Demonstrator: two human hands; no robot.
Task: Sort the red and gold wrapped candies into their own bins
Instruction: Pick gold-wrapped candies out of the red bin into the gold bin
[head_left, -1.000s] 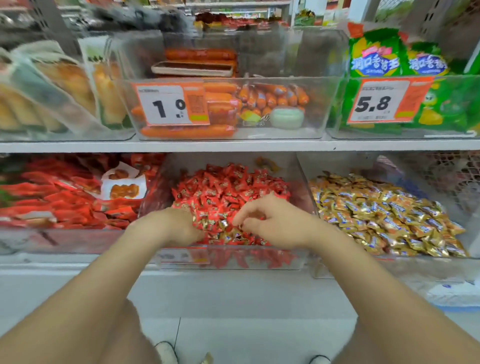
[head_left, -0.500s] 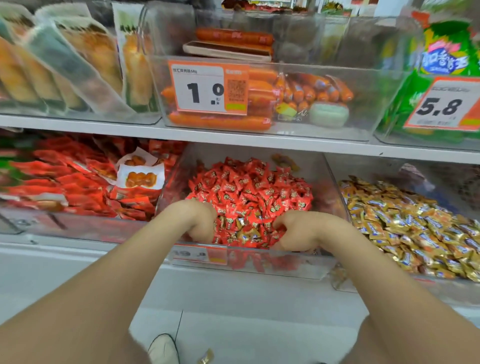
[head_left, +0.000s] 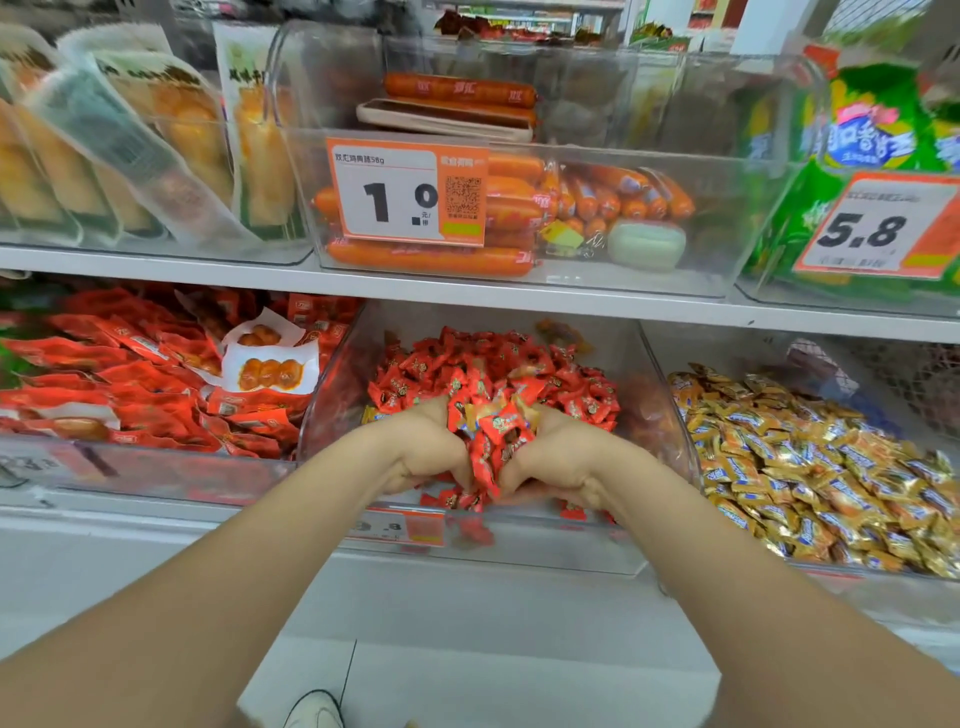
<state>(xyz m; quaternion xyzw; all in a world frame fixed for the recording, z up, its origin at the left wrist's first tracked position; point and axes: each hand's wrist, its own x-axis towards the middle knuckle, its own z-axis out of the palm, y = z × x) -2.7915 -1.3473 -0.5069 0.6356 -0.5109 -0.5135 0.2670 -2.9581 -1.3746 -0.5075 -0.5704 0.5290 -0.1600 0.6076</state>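
left hand (head_left: 423, 449), right hand (head_left: 553, 460): partly buried in red candies (head_left: 498, 431) | lower price tag (head_left: 397, 526): blurred, unreadable | gold candies (head_left: 810, 467): cut by right edge | shoe (head_left: 314, 712): cut by bottom edge

Price tag (head_left: 408, 192) on sausage bin (head_left: 727, 208): "1.0". Right tag (head_left: 878, 228), green-packet bin (head_left: 831, 297): "5.8".

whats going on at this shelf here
A person at a shop shelf has both hands in the middle clear bin. The left hand and right hand are cupped together, gripping a heap of red candies raised above the pile, with what look like a few gold wrappers mixed in. The gold candies lie in the next bin to the right, with no hand on them.
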